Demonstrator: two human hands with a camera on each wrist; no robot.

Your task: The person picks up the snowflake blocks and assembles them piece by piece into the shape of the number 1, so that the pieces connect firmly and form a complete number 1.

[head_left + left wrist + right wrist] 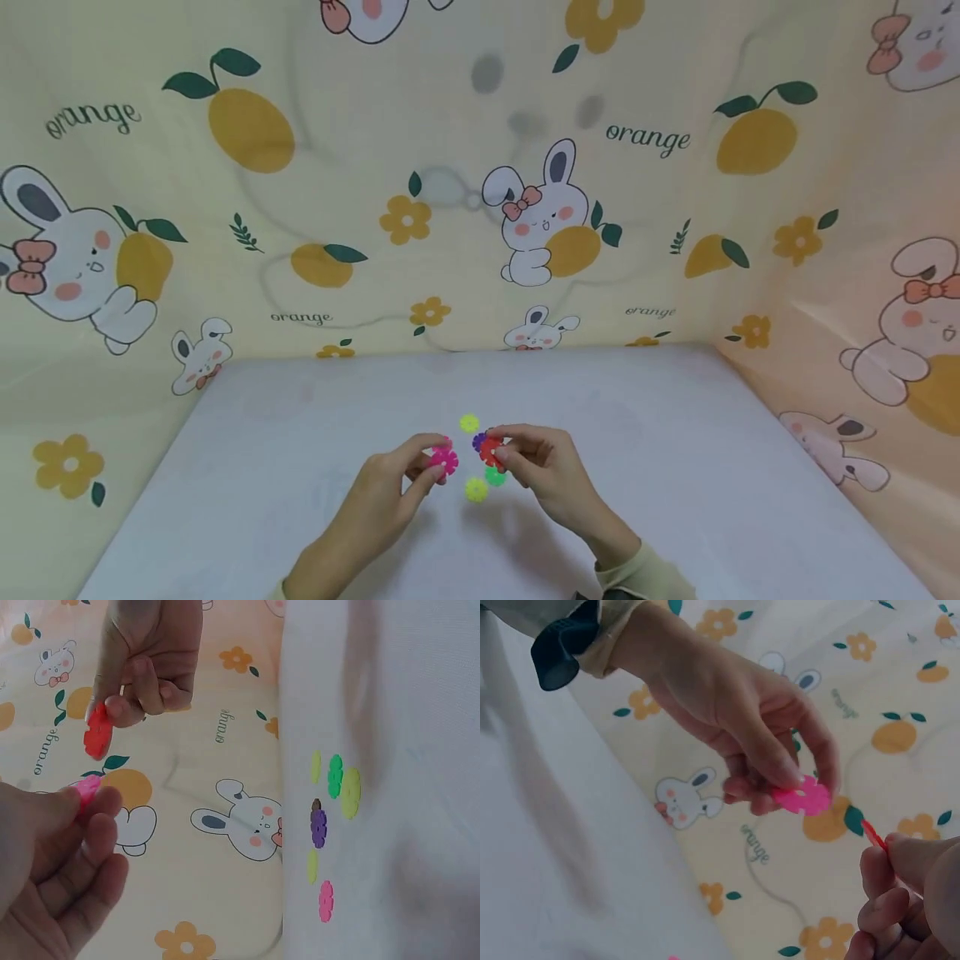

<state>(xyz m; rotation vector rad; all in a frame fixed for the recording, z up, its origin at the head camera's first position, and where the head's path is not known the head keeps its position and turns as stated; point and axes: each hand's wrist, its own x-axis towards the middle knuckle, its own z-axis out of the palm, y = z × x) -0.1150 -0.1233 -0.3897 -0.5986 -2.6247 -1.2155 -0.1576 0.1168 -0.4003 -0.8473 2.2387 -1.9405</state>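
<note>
My left hand [378,492] pinches a pink snowflake building disc [446,460] between thumb and fingers, raised above the table. Across a small gap, my right hand [551,475] holds a red snowflake disc [491,452] by its edge. The two discs are apart; in the right wrist view the pink disc [804,796] shows its face and the red disc [874,835] is nearly edge-on. Below on the table lie loose discs: a green one [335,776], a purple one [319,829], a brown one [315,805] partly covered, a pink one [326,901] and several yellow ones [350,793].
The white tabletop [300,467] stretches around the loose discs. Behind it and at both sides hangs a cream cloth [465,275] printed with rabbits, oranges and flowers. A dark band [562,645] sits at the left sleeve in the right wrist view.
</note>
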